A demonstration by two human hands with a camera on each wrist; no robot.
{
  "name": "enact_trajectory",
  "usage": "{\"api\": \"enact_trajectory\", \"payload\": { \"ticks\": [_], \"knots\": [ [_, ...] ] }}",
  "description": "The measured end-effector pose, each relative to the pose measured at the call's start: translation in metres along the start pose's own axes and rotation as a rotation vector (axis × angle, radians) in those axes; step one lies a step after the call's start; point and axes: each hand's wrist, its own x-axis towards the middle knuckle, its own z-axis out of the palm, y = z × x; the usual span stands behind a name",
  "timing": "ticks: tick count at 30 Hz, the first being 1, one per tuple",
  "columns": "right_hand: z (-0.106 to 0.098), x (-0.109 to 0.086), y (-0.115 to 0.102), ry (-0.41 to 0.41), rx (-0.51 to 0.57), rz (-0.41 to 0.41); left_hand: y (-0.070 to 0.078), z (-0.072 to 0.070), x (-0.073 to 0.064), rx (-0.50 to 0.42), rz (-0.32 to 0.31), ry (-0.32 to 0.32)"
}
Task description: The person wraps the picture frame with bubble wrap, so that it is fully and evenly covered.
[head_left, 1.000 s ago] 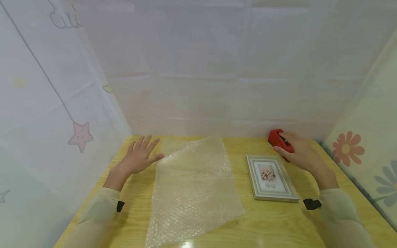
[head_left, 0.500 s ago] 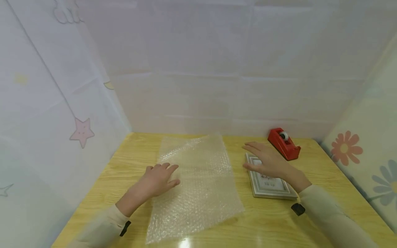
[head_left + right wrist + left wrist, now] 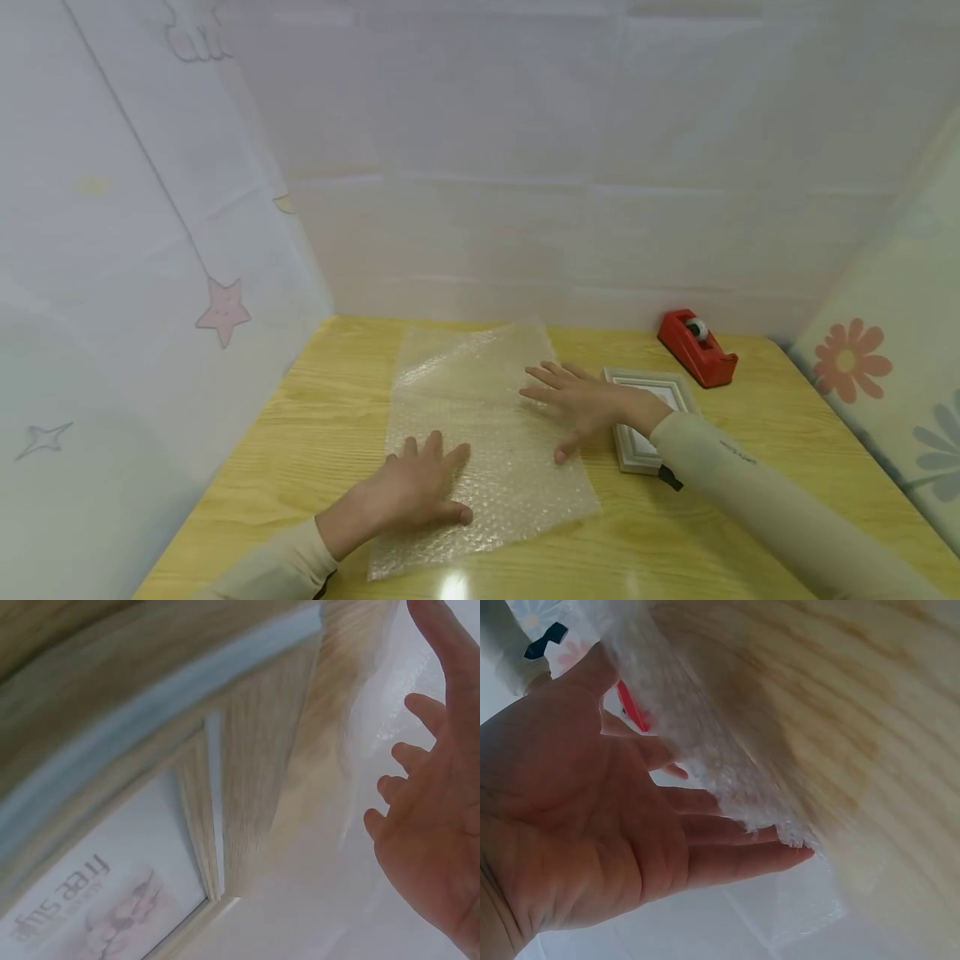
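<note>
The right hand (image 3: 588, 406) — off the tape dispenser (image 3: 693, 350) — and left hand (image 3: 418, 490) have moved over bubble wrap (image 3: 480, 408).

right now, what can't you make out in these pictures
Picture frame: head view, partly covered by the right arm; right wrist view, cut off by the left and bottom edges.
Sleeve lettering: head view, too small to read.
Red tape dispenser: left wrist view, only a red sliver shows; the left grip and bubble wrap seem to hide the rest.
</note>
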Motion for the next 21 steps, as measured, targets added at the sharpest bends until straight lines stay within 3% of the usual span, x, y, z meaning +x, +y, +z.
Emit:
{"api": "enact_trajectory", "payload": {
  "ticks": [6,12,21],
  "knots": [
    [0.01,-0.002,0.002,-0.082,0.034,0.03,-0.001,0.004,-0.001,-0.018,0.04,-0.038],
    [0.02,-0.015,0.002,-0.064,0.047,0.054,-0.009,0.006,0.002,-0.014,0.088,-0.052],
    [0.023,-0.037,-0.011,-0.084,0.05,0.141,-0.017,-0.002,0.012,-0.036,0.15,-0.104]
  ]
}}
